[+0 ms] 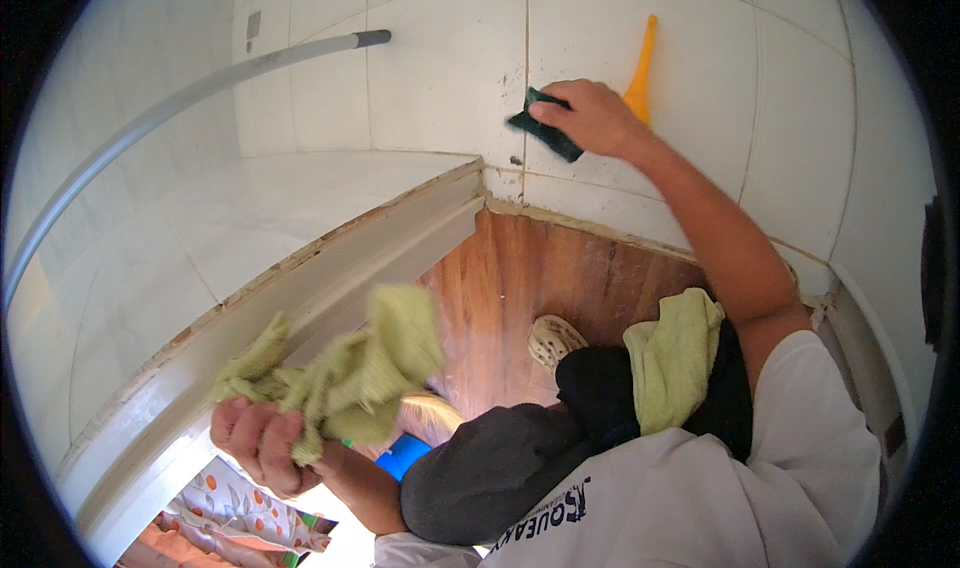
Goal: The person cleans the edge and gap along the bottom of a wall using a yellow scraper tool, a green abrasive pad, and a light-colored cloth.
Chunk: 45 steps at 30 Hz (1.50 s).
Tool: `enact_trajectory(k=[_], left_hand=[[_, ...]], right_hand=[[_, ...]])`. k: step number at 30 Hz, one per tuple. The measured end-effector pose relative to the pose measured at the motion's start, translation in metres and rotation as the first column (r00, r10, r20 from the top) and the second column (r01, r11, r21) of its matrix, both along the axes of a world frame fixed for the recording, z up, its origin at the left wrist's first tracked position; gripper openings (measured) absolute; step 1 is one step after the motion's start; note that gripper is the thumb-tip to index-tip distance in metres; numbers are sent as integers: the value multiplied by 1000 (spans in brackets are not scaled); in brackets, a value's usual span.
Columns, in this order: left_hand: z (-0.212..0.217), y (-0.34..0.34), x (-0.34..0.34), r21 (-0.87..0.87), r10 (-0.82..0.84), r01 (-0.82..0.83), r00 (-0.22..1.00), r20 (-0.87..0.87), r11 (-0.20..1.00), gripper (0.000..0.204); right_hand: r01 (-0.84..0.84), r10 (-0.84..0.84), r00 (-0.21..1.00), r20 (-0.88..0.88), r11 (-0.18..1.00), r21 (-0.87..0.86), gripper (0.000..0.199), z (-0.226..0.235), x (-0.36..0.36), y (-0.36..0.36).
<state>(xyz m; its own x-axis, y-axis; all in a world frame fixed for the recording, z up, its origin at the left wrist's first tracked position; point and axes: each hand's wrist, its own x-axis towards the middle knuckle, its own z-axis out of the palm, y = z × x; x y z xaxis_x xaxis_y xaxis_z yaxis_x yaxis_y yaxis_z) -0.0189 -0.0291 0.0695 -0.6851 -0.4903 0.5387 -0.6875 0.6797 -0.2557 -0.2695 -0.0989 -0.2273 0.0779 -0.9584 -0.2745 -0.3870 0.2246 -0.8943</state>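
In my right hand [592,118] is a dark green scouring pad [548,128], held against the white tiles [440,78] beside a grout line with dark specks. The fingers are closed over the pad. My left hand [262,446], at the lower left, grips a crumpled light green cloth [370,368], smeared by motion. That cloth hangs in the air in front of a white ledge. A second light green cloth [676,358] is draped over my dark-clothed leg. Just beyond my right wrist, a yellow tool with a slim handle [642,73] lies on the tiles; its kind cannot be told.
A grey pole with a dark tip [230,83] curves across the left. The ledge [330,268] has a worn, chipped edge and meets the tiles at a corner. Below is brown wood flooring [510,278] with a beige clog [555,341]. Patterned fabric [240,513] shows at the lower left.
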Motion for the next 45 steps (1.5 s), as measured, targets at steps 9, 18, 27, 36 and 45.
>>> enact_trajectory(k=[9,18,27,36,45], left_hand=[[-30,31,11,423,93,-54,993,-71,904,31],[-31,43,63,576,629,-427,750,-204,697,73],[-45,34,81,471,804,-662,384,-455,583,64],[-41,31,79,466,772,-631,388,-503,620,51],[-42,30,81,368,824,-766,357,-440,528,58]], right_hand=[[-497,268,517,-813,867,-29,32,-17,-86,20],[-650,359,737,-573,609,-454,19,28,-12,0],[-669,380,740,-555,508,-543,24,-42,96,-24],[-517,290,856,-428,500,-695,22,-62,106,-21],[-544,349,837,-422,446,-711,10,-66,107,-26]])
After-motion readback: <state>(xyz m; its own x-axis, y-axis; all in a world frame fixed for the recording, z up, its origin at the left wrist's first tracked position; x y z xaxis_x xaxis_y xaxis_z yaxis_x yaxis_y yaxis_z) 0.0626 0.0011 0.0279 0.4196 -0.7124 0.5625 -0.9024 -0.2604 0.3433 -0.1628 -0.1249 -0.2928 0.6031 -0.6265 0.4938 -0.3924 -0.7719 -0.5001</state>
